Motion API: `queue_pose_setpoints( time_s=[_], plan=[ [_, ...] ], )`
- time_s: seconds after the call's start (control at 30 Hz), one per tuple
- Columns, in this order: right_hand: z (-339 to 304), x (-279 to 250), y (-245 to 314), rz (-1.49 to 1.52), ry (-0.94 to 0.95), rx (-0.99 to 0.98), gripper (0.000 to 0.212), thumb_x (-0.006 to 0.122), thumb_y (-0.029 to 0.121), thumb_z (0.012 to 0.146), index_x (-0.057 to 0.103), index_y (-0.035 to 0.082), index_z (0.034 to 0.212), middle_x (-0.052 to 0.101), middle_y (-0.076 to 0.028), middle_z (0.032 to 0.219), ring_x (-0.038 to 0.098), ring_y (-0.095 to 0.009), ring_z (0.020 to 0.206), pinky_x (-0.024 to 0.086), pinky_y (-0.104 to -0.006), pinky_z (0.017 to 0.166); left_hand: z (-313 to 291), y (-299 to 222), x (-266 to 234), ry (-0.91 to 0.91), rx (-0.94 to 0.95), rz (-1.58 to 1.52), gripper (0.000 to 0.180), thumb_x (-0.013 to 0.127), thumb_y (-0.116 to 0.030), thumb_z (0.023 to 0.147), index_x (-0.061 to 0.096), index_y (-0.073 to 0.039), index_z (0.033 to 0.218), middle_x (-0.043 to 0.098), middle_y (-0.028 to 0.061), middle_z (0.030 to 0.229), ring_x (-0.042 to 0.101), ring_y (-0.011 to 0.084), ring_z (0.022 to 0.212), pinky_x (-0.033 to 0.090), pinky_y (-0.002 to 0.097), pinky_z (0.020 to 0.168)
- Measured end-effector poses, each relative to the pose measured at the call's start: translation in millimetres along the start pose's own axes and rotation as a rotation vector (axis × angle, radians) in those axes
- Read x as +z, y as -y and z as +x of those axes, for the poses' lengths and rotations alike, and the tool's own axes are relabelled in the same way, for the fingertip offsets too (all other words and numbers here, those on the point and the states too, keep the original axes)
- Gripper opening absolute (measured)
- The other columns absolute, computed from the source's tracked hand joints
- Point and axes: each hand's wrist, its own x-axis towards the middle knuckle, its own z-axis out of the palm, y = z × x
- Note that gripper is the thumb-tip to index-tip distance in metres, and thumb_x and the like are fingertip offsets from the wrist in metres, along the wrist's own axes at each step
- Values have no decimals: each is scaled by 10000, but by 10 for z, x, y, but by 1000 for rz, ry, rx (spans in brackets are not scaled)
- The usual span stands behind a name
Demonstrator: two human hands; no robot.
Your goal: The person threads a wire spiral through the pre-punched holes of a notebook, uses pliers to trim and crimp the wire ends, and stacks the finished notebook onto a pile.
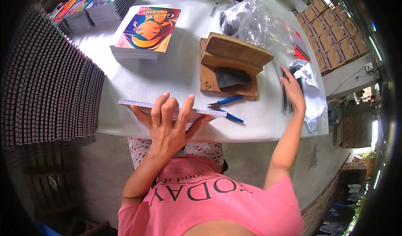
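Note:
With its row of punched holes turned up, a thin notebook (pixel 138 103) stands on edge near the table's front. My left hand (pixel 167 116) is closed on it, fingers over the punched edge. My right hand (pixel 293 89) reaches to the right side, its fingers stretched out at several black binding wires (pixel 285 100); whether it touches one is hard to see. Between the hands lie blue-handled cutting pliers (pixel 229 106), jaws toward the notebook. Behind them sits a wooden stand (pixel 234 52) with a slanted board and a dark lump (pixel 231 78) in it.
Stacks of bound notebooks (pixel 50 85) rise high at the left edge. A pile of colourful-covered books (pixel 146 31) stands behind the notebook, with more stacks (pixel 96 6) at the back left. Clear plastic bags (pixel 259 22) and white crumpled wrapping (pixel 312 98) lie on the right. Brown cartons (pixel 331 31) stand beyond.

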Motion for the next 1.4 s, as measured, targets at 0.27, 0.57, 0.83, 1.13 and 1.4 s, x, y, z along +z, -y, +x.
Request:
queue_pose_setpoints(
  time_s=[0.27, 0.57, 0.83, 1.13, 1.4],
  plan=[
    [-996, 775, 898, 516, 118, -488, 205, 663, -28, 752, 694, 53, 937, 640, -71, 865, 594, -165, 832, 469, -270, 727, 1, -24, 105, -109, -27, -21, 542, 708, -538, 679, 583, -209, 1092, 448, 29, 941, 444, 241, 1108, -69, 666, 1023],
    [-975, 791, 1004, 532, 123, -589, 208, 651, -43, 755, 691, 63, 929, 636, -74, 873, 598, -174, 803, 483, -285, 724, 49, -66, 63, -110, -66, -72, 449, 759, -473, 630, 597, -206, 952, 449, 27, 935, 448, 243, 1087, -50, 649, 1032],
    [-1082, 665, 1076, 412, 369, -332, 232, 651, 35, 795, 651, 56, 1026, 639, -87, 759, 602, -164, 742, 471, -267, 663, 88, -69, 45, -65, -111, -119, 476, 783, -447, 603, 604, -200, 969, 456, 37, 957, 433, 263, 1103, -27, 637, 1037],
    [-1030, 674, 997, 362, 271, -554, 187, 618, 45, 821, 630, 13, 1005, 629, -100, 785, 609, -154, 722, 484, -284, 624, 13, 72, -13, -103, -99, 22, 662, 827, -399, 547, 584, -234, 1140, 417, 71, 1020, 342, 308, 1175, 90, 603, 1035],
    [-107, 896, 433, -159, 164, -701, 425, 479, -73, 753, 606, 74, 1131, 611, -141, 1129, 613, -245, 958, 474, -348, 858, 106, 74, -85, -78, -101, -160, 501, 813, -373, 528, 531, -139, 869, 387, 112, 959, 378, 348, 1011, 243, 506, 923]
  ],
)
